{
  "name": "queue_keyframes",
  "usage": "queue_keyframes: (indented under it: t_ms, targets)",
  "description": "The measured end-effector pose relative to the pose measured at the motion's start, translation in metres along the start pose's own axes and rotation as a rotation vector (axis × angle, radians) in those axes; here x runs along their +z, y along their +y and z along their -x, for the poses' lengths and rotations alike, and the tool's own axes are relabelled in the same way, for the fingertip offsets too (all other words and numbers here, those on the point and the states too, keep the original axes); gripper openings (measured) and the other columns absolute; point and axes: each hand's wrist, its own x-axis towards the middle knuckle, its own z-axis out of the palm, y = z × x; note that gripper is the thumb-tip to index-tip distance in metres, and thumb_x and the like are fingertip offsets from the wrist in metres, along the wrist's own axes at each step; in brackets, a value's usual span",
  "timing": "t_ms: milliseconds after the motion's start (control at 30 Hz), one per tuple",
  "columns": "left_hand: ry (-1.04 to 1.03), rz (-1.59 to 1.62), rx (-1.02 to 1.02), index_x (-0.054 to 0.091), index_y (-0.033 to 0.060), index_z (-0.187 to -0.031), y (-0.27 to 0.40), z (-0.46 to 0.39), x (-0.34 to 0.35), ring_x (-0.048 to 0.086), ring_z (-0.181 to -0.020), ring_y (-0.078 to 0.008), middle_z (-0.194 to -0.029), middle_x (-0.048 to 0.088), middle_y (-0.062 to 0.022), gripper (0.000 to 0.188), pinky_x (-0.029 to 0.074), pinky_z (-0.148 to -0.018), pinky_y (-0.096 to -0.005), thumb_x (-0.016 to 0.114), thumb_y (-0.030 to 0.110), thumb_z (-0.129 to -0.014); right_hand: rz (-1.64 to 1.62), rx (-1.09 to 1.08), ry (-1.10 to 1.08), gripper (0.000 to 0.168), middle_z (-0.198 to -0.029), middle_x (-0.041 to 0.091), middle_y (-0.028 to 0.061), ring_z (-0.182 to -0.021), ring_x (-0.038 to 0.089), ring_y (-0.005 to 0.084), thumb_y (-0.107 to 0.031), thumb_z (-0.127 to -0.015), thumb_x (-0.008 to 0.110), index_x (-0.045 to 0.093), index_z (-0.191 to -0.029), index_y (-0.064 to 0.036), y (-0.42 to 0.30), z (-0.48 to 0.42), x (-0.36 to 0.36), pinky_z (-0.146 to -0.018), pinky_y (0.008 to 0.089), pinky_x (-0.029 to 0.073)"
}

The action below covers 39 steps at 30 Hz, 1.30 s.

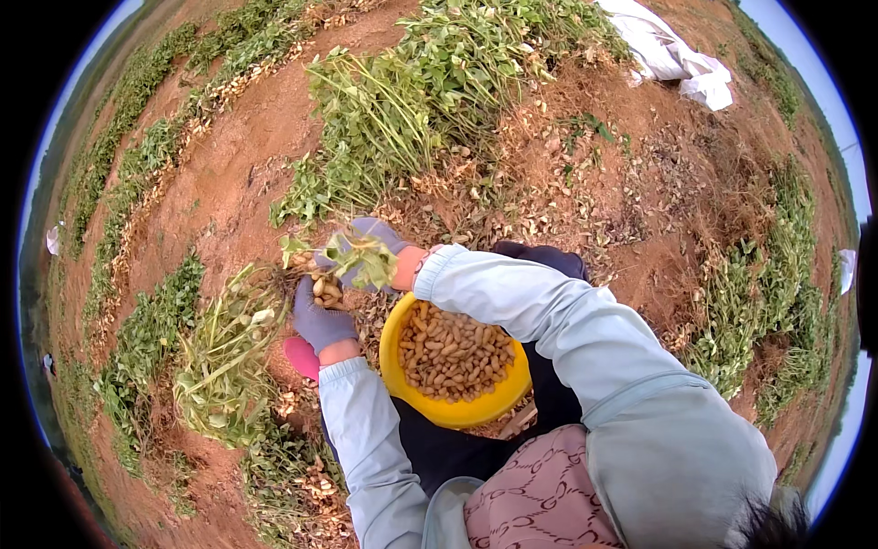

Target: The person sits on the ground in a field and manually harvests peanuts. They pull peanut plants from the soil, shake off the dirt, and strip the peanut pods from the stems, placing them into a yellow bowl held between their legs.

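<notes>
Both my hands wear grey-purple gloves and meet at a pulled peanut plant (236,357), whose leafy stems hang to the left. My left hand (322,319) is closed around the root end, with a cluster of peanut pods (328,291) showing at its fingers. Just above, my right hand (374,243) is at the same roots, partly covered by a leafy sprig (367,257); its fingertips are hidden. Below my right forearm, a yellow plastic basin (459,415) holds many unshelled peanuts (456,350) between my legs.
A heap of peanut plants (411,110) lies ahead on reddish soil. A white sack (658,51) lies at the upper right. More plants (748,316) lie in rows on both sides. A pink object (300,357) shows beside my left wrist.
</notes>
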Motion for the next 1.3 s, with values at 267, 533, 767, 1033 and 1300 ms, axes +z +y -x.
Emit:
queue_keyframes:
  t_ms: [267,533,767,1033,1300]
  targets:
    - [-0.166,-0.085,-0.095,0.06,0.0076,-0.095,0.021,-0.012,-0.045,0.057,-0.069,-0.0154,-0.083,0.061,-0.0037,0.024,0.048,-0.065,-0.0312,0.042,0.024,-0.096,-0.134,-0.095,-0.132,0.029,-0.088,0.067,0.0143,-0.078,0.064,0.0334,-0.039,-0.089,0.052,0.065,-0.095,-0.013,-0.048,-0.003,-0.039,-0.069,0.0422,0.051]
    - [-0.039,-0.017,-0.056,0.061,0.0007,-0.105,0.015,0.0,-0.021,0.062,-0.074,-0.0177,-0.087,0.065,-0.0095,0.026,0.05,-0.059,-0.0275,0.046,0.02,-0.094,-0.081,-0.016,-0.017,0.017,-0.076,0.065,0.008,-0.072,0.063,0.0305,-0.029,-0.082,0.062,0.064,-0.09,-0.014,-0.059,0.002,-0.066,-0.066,0.0386,0.051]
    - [-0.101,0.224,-0.007,0.06,0.0038,-0.105,0.035,-0.01,-0.023,0.054,-0.06,-0.0117,-0.077,0.061,-0.0037,0.021,0.043,-0.057,-0.02,0.056,0.021,-0.093,-0.192,-0.232,-0.565,0.038,-0.076,0.066,0.0078,-0.074,0.066,0.0284,-0.047,-0.083,0.06,0.069,-0.099,-0.013,-0.073,0.027,-0.091,-0.068,0.0373,0.051]
    - [-0.032,0.278,-0.097,0.06,0.0067,-0.101,0.024,0.008,0.012,0.048,-0.057,-0.007,-0.077,0.059,0.0004,0.015,0.038,-0.056,-0.0156,0.057,0.02,-0.095,-0.466,-0.005,-0.129,0.03,-0.116,0.06,0.0086,-0.087,0.065,0.028,-0.021,-0.083,0.062,0.063,-0.113,-0.014,-0.069,0.012,-0.069,-0.076,0.0366,0.052]
    - [-0.081,0.087,-0.193,0.06,0.0116,-0.091,0.014,0.016,0.012,0.041,-0.05,-0.003,-0.07,0.055,0.0057,0.016,0.031,-0.044,-0.0168,0.057,0.026,-0.095,-0.082,0.042,-0.077,0.043,-0.115,0.058,0.0091,-0.085,0.064,0.0328,-0.016,-0.082,0.061,0.053,-0.124,-0.019,-0.062,0.003,-0.056,-0.074,0.0422,0.052]
